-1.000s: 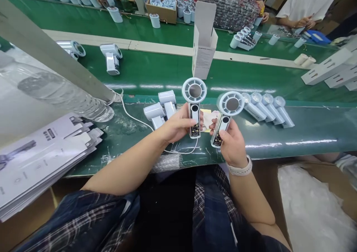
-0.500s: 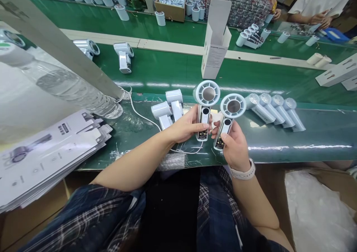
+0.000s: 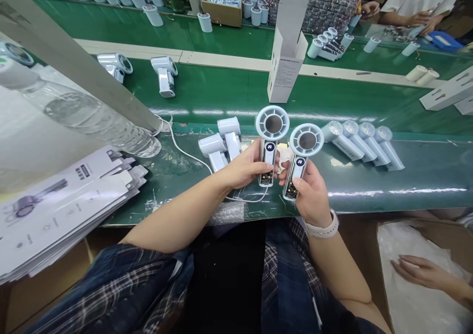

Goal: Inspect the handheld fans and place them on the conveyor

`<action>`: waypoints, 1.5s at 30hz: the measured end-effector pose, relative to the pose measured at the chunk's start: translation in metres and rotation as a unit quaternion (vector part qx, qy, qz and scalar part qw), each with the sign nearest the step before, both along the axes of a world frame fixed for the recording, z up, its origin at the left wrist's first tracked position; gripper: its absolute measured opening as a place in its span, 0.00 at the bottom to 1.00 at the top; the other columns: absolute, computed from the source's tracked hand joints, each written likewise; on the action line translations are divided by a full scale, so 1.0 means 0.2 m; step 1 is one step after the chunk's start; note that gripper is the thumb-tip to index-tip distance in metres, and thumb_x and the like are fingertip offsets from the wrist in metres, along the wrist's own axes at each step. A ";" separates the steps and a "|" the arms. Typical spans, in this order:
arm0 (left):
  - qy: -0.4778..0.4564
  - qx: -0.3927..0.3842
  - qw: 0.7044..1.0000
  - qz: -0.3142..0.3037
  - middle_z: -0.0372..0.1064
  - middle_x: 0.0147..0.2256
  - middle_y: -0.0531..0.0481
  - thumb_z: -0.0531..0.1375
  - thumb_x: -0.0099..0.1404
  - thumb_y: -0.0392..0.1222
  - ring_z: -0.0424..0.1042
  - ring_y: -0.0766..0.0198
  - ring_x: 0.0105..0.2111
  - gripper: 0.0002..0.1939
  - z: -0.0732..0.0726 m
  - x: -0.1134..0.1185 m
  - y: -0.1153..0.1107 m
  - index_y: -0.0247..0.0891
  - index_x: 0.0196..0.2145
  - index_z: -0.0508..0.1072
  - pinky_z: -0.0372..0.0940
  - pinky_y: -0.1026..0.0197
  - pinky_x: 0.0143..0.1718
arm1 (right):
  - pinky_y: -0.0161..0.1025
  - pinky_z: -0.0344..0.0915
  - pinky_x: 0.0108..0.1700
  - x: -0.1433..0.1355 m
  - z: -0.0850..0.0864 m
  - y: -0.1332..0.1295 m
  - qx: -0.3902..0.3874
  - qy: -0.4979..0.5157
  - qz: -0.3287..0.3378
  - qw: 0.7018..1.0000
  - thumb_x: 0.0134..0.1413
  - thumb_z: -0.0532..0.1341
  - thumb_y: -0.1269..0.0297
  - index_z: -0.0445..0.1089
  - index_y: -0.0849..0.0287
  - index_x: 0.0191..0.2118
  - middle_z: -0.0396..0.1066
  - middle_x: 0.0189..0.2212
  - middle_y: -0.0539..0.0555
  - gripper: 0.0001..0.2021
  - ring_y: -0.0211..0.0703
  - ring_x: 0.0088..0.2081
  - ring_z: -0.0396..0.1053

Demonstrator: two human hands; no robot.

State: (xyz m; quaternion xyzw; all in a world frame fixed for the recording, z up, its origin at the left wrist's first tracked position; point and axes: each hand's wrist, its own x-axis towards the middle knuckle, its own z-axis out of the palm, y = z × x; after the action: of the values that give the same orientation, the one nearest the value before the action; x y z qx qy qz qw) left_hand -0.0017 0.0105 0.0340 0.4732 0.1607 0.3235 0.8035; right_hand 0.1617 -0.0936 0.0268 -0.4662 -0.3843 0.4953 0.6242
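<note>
My left hand [image 3: 250,165] is wrapped round the handle of a light blue handheld fan [image 3: 272,123], its thumb on the front. Another such fan [image 3: 306,140] is in my right hand [image 3: 312,192], thumb pressed on its handle. Both fans stand upright side by side, and each small round display reads 20. A white cable [image 3: 188,154] runs across the bench to the bottom of the left fan. Two more fans [image 3: 229,139] lie just left of my left hand. To the right, several wrapped fans [image 3: 356,142] lie in a row.
An open white box [image 3: 284,75] stands on the green line behind the fans. At left are flat printed boxes [image 3: 70,201], a clear bottle [image 3: 92,115] and a slanted post [image 3: 84,58]. Another person's hand [image 3: 424,272] is over a plastic-lined carton [image 3: 382,240] at lower right.
The displays on both fans have gone from dark to showing 20. Another person's hand has come in at the lower right. My hands have barely moved.
</note>
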 end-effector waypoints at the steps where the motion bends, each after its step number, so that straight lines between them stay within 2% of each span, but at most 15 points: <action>1: 0.003 0.000 1.000 0.002 0.67 0.38 0.52 0.72 0.55 0.39 0.72 0.64 0.34 0.27 0.00 0.00 0.00 0.40 0.46 0.62 0.66 0.58 0.35 | 0.53 0.79 0.41 0.00 0.00 0.00 -0.002 0.001 -0.002 1.000 0.54 0.71 0.56 0.70 0.51 0.51 0.76 0.42 0.55 0.20 0.50 0.39 0.75; 4: 0.018 -0.011 1.000 0.017 0.68 0.38 0.53 0.72 0.54 0.40 0.72 0.64 0.33 0.27 -0.01 0.01 0.00 0.40 0.46 0.62 0.66 0.58 0.34 | 0.49 0.78 0.38 -0.01 0.00 0.00 -0.004 0.010 -0.011 1.000 0.54 0.70 0.58 0.71 0.51 0.50 0.76 0.41 0.54 0.18 0.49 0.38 0.75; 9: 0.050 -0.014 0.995 0.087 0.68 0.35 0.54 0.69 0.56 0.42 0.69 0.67 0.29 0.23 -0.01 0.02 0.02 0.39 0.44 0.61 0.66 0.60 0.30 | 0.42 0.75 0.31 -0.03 0.00 0.00 -0.023 0.033 -0.011 0.999 0.58 0.66 0.55 0.70 0.53 0.46 0.77 0.38 0.53 0.13 0.43 0.32 0.74; 14: 0.012 0.049 0.998 0.046 0.68 0.36 0.53 0.69 0.60 0.46 0.71 0.66 0.30 0.22 0.00 0.01 0.02 0.40 0.43 0.61 0.69 0.59 0.31 | 0.40 0.73 0.29 -0.02 0.00 0.00 -0.029 0.064 0.013 0.997 0.56 0.66 0.52 0.70 0.54 0.43 0.77 0.38 0.54 0.14 0.41 0.30 0.73; 16: 0.020 0.072 0.996 0.055 0.68 0.35 0.53 0.69 0.62 0.47 0.71 0.66 0.30 0.21 -0.02 0.01 0.02 0.40 0.43 0.61 0.68 0.58 0.32 | 0.40 0.72 0.29 -0.01 0.01 0.01 -0.024 0.053 0.004 0.998 0.57 0.66 0.51 0.70 0.53 0.42 0.76 0.38 0.53 0.13 0.40 0.29 0.71; 19: 0.050 0.068 0.993 0.078 0.69 0.34 0.53 0.70 0.62 0.48 0.73 0.64 0.30 0.23 -0.05 0.02 0.03 0.40 0.45 0.61 0.69 0.56 0.33 | 0.42 0.72 0.31 0.01 0.02 0.01 -0.023 0.041 -0.013 0.999 0.58 0.65 0.53 0.71 0.52 0.43 0.76 0.38 0.53 0.12 0.41 0.29 0.71; 23: 0.077 0.060 0.991 0.093 0.71 0.36 0.50 0.72 0.60 0.50 0.76 0.60 0.33 0.28 -0.07 0.03 0.03 0.39 0.48 0.61 0.70 0.55 0.37 | 0.42 0.72 0.31 0.03 0.03 0.02 -0.009 0.048 -0.027 0.998 0.58 0.65 0.54 0.72 0.53 0.42 0.76 0.37 0.53 0.11 0.41 0.30 0.71; 26: 0.093 0.064 0.989 0.100 0.72 0.40 0.47 0.71 0.61 0.46 0.76 0.59 0.36 0.26 -0.06 0.03 0.03 0.38 0.48 0.61 0.70 0.52 0.41 | 0.42 0.71 0.30 0.04 0.05 0.01 -0.003 0.040 -0.034 0.999 0.57 0.65 0.54 0.72 0.54 0.41 0.76 0.37 0.54 0.11 0.42 0.30 0.70; 30: 0.132 0.086 0.979 0.130 0.71 0.45 0.43 0.70 0.58 0.40 0.74 0.50 0.47 0.24 -0.06 0.02 0.02 0.38 0.47 0.63 0.69 0.46 0.49 | 0.42 0.69 0.29 0.05 0.06 0.00 -0.019 0.034 -0.042 0.998 0.60 0.63 0.57 0.73 0.54 0.41 0.76 0.35 0.53 0.08 0.42 0.29 0.70; 34: 0.158 0.119 0.970 0.138 0.70 0.48 0.41 0.69 0.60 0.43 0.71 0.46 0.52 0.23 -0.08 0.03 0.04 0.38 0.48 0.64 0.68 0.40 0.55 | 0.42 0.70 0.29 0.04 0.04 0.01 -0.022 0.031 -0.042 0.998 0.59 0.64 0.59 0.73 0.54 0.40 0.76 0.34 0.53 0.06 0.41 0.29 0.70; 37: 0.169 0.169 0.960 0.148 0.72 0.46 0.42 0.69 0.61 0.45 0.72 0.46 0.51 0.22 -0.05 0.00 0.05 0.38 0.48 0.66 0.69 0.39 0.56 | 0.41 0.70 0.29 0.05 0.04 0.01 0.009 0.003 -0.058 0.998 0.58 0.66 0.58 0.72 0.54 0.41 0.76 0.34 0.52 0.08 0.40 0.28 0.70; 40: 0.205 0.224 0.937 0.174 0.74 0.44 0.42 0.69 0.61 0.45 0.75 0.49 0.48 0.21 0.06 -0.06 0.01 0.37 0.47 0.68 0.71 0.41 0.55 | 0.41 0.70 0.29 0.10 0.08 -0.01 0.073 -0.036 -0.048 0.995 0.58 0.68 0.56 0.70 0.53 0.45 0.74 0.35 0.51 0.12 0.40 0.28 0.70; 42: 0.221 0.251 0.921 0.198 0.76 0.44 0.41 0.70 0.61 0.47 0.76 0.50 0.48 0.21 0.13 -0.12 -0.05 0.36 0.47 0.70 0.72 0.43 0.54 | 0.42 0.71 0.31 0.13 0.10 -0.03 0.147 -0.087 -0.043 0.984 0.56 0.71 0.55 0.69 0.50 0.46 0.73 0.35 0.49 0.16 0.41 0.30 0.70; 44: 0.240 0.260 0.911 0.212 0.78 0.44 0.41 0.71 0.59 0.50 0.76 0.50 0.47 0.22 0.14 -0.15 -0.14 0.36 0.45 0.73 0.72 0.46 0.53 | 0.46 0.73 0.37 0.15 0.09 -0.05 0.202 -0.146 -0.079 0.965 0.51 0.74 0.55 0.68 0.48 0.45 0.71 0.34 0.48 0.19 0.44 0.32 0.70; 45: 0.263 0.250 0.909 0.205 0.78 0.42 0.41 0.71 0.58 0.52 0.77 0.50 0.46 0.21 0.11 -0.16 -0.18 0.36 0.43 0.74 0.73 0.47 0.51 | 0.48 0.73 0.41 0.15 0.06 -0.06 0.195 -0.175 -0.092 0.961 0.50 0.74 0.54 0.67 0.48 0.43 0.70 0.34 0.48 0.19 0.45 0.34 0.70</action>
State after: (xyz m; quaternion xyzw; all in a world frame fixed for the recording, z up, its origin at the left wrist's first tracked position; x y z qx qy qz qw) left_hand -0.0336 -0.0249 0.0570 0.6831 0.3734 0.3749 0.5033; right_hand 0.1907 -0.1061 0.0389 -0.4482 -0.5325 0.2621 0.6685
